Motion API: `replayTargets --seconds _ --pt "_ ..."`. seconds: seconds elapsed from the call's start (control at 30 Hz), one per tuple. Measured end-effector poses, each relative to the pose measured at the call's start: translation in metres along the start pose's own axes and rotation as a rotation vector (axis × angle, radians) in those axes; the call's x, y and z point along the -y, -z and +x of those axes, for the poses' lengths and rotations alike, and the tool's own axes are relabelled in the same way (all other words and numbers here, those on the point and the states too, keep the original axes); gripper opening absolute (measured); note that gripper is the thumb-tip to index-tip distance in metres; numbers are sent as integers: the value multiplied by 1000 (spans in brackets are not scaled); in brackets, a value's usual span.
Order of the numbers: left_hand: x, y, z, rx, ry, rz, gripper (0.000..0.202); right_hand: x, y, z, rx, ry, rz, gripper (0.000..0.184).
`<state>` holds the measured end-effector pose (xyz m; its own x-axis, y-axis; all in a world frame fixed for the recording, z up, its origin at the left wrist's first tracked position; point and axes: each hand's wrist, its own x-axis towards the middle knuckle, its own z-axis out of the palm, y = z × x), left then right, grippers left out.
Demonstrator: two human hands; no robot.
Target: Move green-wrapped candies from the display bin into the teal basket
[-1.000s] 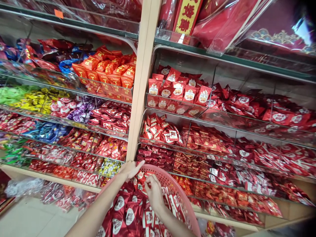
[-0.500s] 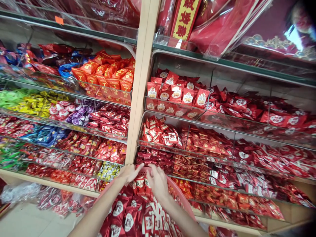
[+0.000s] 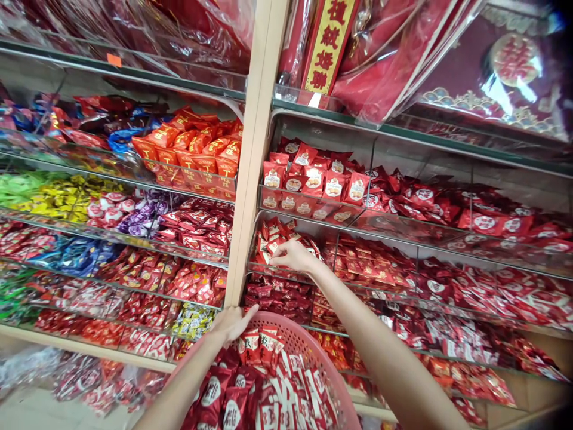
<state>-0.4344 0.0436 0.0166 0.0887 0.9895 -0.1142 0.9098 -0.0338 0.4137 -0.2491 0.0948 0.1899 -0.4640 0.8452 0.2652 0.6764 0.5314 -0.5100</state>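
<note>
Shop shelving, clear-fronted bins of wrapped sweets in tiers, wooden upright (image 3: pixel 249 179) splitting left and right bays; red banner with gold characters (image 3: pixel 328 45) on the top shelf. Pink basket (image 3: pixel 308 341) is held up at bottom centre, just below the upright, heaped with red packets (image 3: pixel 268 388). Left hand (image 3: pixel 230 322) is closed on the basket's far rim, fingers over the edge. Right hand (image 3: pixel 293 255) is up in the second bin row of the right bay, fingers curled down onto the small red-and-white packets (image 3: pixel 274 232) there. Can't tell whether it actually grips one. The two hands are well apart.
</note>
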Motion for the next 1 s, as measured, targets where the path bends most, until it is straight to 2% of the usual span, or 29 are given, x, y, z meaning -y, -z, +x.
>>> replayTargets --seconds 0.1,0.27,0.37,0.47,0.6,0.73,0.8,0.87,1.0 --pt "0 0 0 2 -10 -11 88 -4 1 -3 49 -6 19 14" --pt "1 0 0 14 -12 -13 89 -1 2 -9 1 41 -36 19" --pt "0 1 0 11 -11 -2 88 1 2 -10 -81 82 -154 24" --pt "0 1 -1 13 -14 5 89 4 6 -11 -232 102 -219 22" --pt "0 1 -1 24 -8 -7 90 12 18 -18 -409 75 -72 19" --pt "1 1 -1 20 -3 -12 90 27 20 -41 -459 14 228 24" --pt "1 1 0 20 16 -7 89 32 9 -58 -455 -6 384 26" --pt "0 0 0 24 28 -11 89 31 -11 -78 -404 -33 503 28" --pt "-2 1 -1 38 26 -13 93 5 -67 -114 -216 -159 596 31"
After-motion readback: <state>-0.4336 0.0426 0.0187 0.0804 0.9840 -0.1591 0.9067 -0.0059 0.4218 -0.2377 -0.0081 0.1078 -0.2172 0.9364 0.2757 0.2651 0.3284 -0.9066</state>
